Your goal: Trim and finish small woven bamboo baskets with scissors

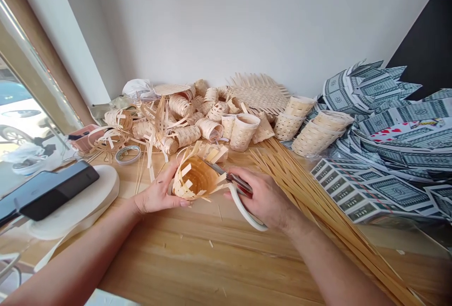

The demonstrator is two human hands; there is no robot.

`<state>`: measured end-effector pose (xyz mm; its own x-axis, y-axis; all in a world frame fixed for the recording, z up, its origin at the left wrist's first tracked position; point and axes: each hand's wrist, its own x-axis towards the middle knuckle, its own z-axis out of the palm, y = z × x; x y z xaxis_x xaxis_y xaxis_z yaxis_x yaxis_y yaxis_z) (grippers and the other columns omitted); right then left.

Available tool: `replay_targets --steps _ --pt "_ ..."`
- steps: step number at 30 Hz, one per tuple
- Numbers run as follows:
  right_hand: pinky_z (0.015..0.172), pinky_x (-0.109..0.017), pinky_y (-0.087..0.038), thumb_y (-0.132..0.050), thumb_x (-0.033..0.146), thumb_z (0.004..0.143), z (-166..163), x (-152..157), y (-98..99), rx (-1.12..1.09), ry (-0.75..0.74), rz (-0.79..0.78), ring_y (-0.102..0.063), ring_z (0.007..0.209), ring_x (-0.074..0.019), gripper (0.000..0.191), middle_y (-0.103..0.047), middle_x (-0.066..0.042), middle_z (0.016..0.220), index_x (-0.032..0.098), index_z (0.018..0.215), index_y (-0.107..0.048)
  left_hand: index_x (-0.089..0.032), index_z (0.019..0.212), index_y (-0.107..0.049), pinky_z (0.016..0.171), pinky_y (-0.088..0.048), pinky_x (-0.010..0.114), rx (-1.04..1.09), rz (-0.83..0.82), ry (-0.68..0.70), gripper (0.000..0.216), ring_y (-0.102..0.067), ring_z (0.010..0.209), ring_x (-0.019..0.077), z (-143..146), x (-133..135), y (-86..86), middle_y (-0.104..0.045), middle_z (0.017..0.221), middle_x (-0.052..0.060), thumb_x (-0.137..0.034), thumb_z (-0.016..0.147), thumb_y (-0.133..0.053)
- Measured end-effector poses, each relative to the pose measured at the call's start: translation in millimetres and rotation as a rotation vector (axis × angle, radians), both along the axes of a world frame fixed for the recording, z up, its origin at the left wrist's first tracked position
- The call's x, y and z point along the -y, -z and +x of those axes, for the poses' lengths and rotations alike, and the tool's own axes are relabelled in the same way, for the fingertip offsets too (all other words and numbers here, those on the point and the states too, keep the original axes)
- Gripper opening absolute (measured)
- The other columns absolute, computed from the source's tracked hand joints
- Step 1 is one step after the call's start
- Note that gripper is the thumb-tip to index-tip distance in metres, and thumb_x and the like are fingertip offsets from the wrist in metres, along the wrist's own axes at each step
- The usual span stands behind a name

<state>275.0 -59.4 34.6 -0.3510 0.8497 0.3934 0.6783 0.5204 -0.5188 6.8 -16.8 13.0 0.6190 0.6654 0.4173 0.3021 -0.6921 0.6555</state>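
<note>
My left hand point(163, 192) grips a small woven basket point(197, 177) made of pale strips, tilted so that its open mouth faces me. Loose strip ends stick out around its rim. In my right hand point(263, 197) is a pair of scissors with a dark blade point(215, 166) and a white handle point(243, 212). The blade lies across the basket's rim on the far right side, among the strip ends. Whether it touches a strip, I cannot tell.
Behind my hands lies a pile of woven cups point(180, 104) with a tape roll point(127, 154) before it. Long thin strips point(303, 202) run along the right. Playing-card constructions point(384, 122) crowd the far right. A phone point(60, 190) rests at left.
</note>
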Motion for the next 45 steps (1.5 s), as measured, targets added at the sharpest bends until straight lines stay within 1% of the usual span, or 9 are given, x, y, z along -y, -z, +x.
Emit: replay_targets --steps 7,15,20,24,28,31,34,38,45 --pt "0.059 -0.025 -0.04 -0.06 0.034 0.08 0 0 3.3 0.027 0.011 0.071 -0.057 0.062 -0.0157 0.018 -0.065 -0.003 0.076 0.02 0.092 -0.059 -0.015 0.142 -0.02 0.109 -0.026 0.048 -0.015 -0.029 0.013 0.09 -0.032 0.13 0.0338 -1 1 -0.7 -0.034 0.142 0.018 -0.049 0.071 -0.063" --pt "0.054 -0.024 -0.034 -0.06 0.03 0.08 -4 3 -3.2 0.076 0.004 0.075 -0.048 0.054 -0.0138 0.013 -0.057 0.001 0.064 0.019 0.08 -0.054 -0.014 0.14 -0.026 0.109 -0.025 0.049 0.048 -0.055 0.027 0.087 -0.033 0.13 0.0354 -3 -3 0.4 -0.034 0.142 0.017 -0.047 0.07 -0.066" --pt "0.055 -0.024 -0.033 -0.058 0.031 0.081 -2 4 -3.9 0.079 0.011 0.046 -0.048 0.055 -0.0144 0.013 -0.053 0.002 0.06 0.021 0.077 -0.051 -0.015 0.136 -0.033 0.109 -0.025 0.049 0.133 -0.181 0.06 0.083 -0.033 0.13 0.0349 -1 -3 -2.6 -0.04 0.139 0.016 -0.048 0.068 -0.068" --pt "0.055 -0.024 -0.032 -0.059 0.032 0.081 -1 4 -4.0 0.08 0.011 0.043 -0.046 0.055 -0.0138 0.017 -0.051 0.003 0.06 0.021 0.074 -0.048 -0.017 0.132 -0.04 0.105 -0.032 0.047 0.202 -0.324 0.095 0.081 -0.037 0.128 0.0354 0 -1 -5.4 -0.043 0.137 0.015 -0.047 0.064 -0.072" --pt "0.055 -0.024 -0.032 -0.059 0.03 0.081 0 4 -4.7 0.087 0.006 0.042 -0.047 0.056 -0.0136 0.016 -0.051 0.003 0.06 0.021 0.074 -0.048 -0.018 0.129 -0.043 0.101 -0.037 0.046 0.232 -0.354 0.081 0.078 -0.044 0.122 0.0341 1 -1 -7.4 -0.049 0.133 0.014 -0.045 0.062 -0.074" --pt "0.056 -0.024 -0.033 -0.059 0.029 0.081 0 4 -5.2 0.107 0.014 0.033 -0.049 0.056 -0.0142 0.015 -0.053 0.003 0.06 0.021 0.075 -0.049 -0.018 0.129 -0.044 0.101 -0.038 0.046 0.25 -0.361 0.07 0.079 -0.046 0.12 0.0338 2 0 -8.4 -0.052 0.128 0.014 -0.045 0.061 -0.074" --pt "0.058 -0.025 -0.036 -0.06 0.031 0.081 1 3 -6.2 0.164 0.04 0.026 -0.053 0.062 -0.0163 0.014 -0.058 0.0 0.066 0.02 0.084 -0.052 -0.019 0.129 -0.044 0.102 -0.036 0.045 0.257 -0.365 0.077 0.08 -0.043 0.123 0.0339 4 0 -10.1 -0.049 0.132 0.013 -0.041 0.059 -0.077" --pt "0.061 -0.026 -0.038 -0.06 0.032 0.08 1 3 -8.7 0.241 0.071 0.038 -0.057 0.067 -0.0183 0.022 -0.063 -0.002 0.077 0.019 0.097 -0.054 -0.02 0.129 -0.044 0.103 -0.036 0.043 0.232 -0.339 0.068 0.079 -0.043 0.123 0.0322 6 1 -12.6 -0.047 0.134 0.012 -0.034 0.06 -0.078" --pt "0.066 -0.027 -0.04 -0.06 0.03 0.081 0 7 -10.5 0.242 0.09 0.043 -0.06 0.074 -0.0192 0.023 -0.065 -0.004 0.092 0.019 0.1 -0.053 -0.021 0.13 -0.043 0.103 -0.035 0.044 0.218 -0.309 0.052 0.081 -0.043 0.122 0.0321 7 0 -7.8 -0.048 0.132 0.012 -0.035 0.058 -0.079"
